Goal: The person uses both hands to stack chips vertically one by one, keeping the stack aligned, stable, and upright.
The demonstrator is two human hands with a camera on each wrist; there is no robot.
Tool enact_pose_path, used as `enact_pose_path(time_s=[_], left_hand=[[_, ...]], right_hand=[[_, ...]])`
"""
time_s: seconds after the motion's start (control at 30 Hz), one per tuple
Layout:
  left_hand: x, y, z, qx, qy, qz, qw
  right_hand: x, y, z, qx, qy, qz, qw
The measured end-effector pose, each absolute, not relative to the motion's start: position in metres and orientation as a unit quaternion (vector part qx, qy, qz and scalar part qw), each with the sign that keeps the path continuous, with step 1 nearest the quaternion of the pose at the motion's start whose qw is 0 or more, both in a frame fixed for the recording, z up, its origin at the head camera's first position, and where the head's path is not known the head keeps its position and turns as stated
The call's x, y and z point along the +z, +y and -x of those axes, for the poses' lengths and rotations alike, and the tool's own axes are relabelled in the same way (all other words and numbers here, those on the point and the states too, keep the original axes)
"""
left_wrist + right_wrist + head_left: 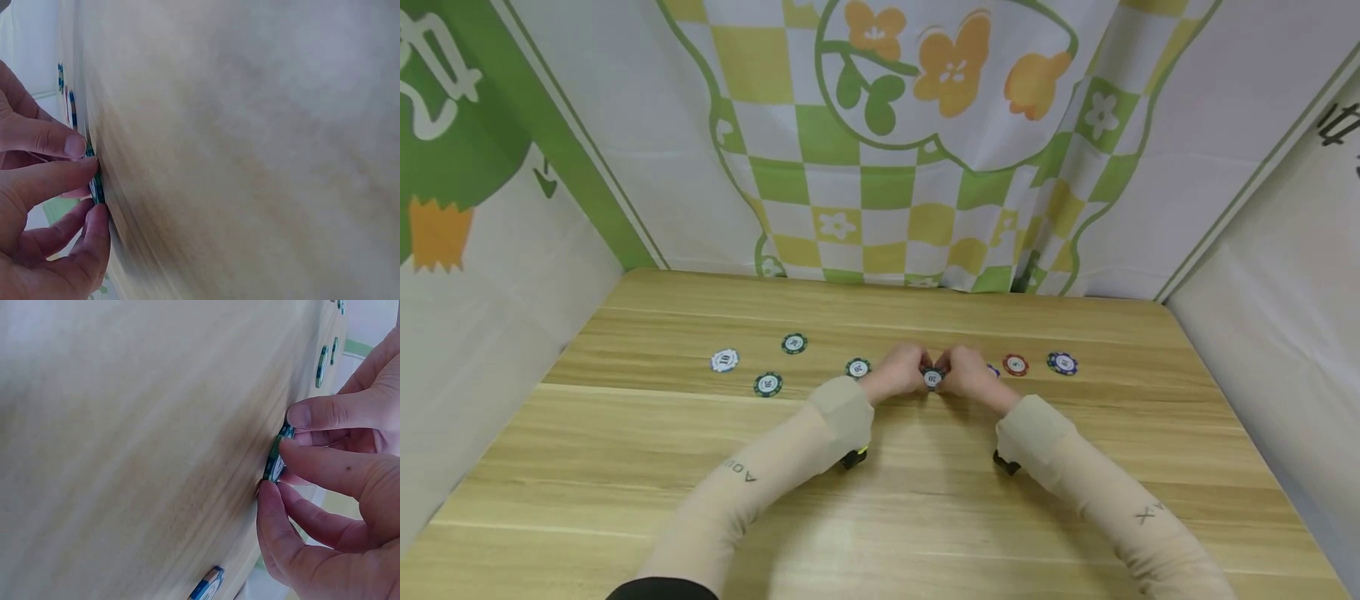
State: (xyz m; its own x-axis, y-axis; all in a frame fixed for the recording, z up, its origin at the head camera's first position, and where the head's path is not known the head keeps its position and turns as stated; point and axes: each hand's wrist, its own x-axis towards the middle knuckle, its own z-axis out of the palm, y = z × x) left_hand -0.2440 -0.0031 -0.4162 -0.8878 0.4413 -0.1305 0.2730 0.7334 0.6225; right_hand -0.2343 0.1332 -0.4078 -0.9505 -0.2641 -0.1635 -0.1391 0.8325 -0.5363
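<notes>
Near the middle of the wooden table, a dark green poker chip (932, 378) marked 20 lies between my two hands. My left hand (901, 369) pinches it from the left with thumb and fingertips. From the other side my right hand (967, 372) grips its edge between thumb and curled fingers. In the right wrist view the green chip (274, 464) sits close against the tabletop; whether a second chip lies under the fingers I cannot tell. Left of my left hand is another green chip (858, 368). A blue chip (993, 370) is partly hidden behind my right hand.
On the left lie a white-and-blue chip (725, 360) and two green chips, one farther back (794, 343) and one nearer (768, 384). A red chip (1016, 365) and a dark blue chip (1063, 363) lie on the right. Printed curtains (895, 200) stand behind the table (925, 517).
</notes>
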Motion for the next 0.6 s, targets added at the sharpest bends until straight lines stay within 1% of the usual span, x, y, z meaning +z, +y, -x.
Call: enact_pose_path(time_s=[0.23, 0.4, 0.6], left_hand=[[-0.415, -0.007, 0.234, 0.308, 0.921, -0.191, 0.141], [-0.414, -0.011, 0.226, 0.311, 0.919, -0.197, 0.140], [-0.413, -0.014, 0.216, 0.276, 0.927, -0.226, 0.113]], right_hand=[[-0.405, 0.130, 0.227, -0.276, 0.945, 0.115, 0.128], [-0.408, 0.127, 0.221, -0.270, 0.946, 0.141, 0.111], [-0.410, 0.124, 0.214, -0.249, 0.949, 0.172, 0.089]])
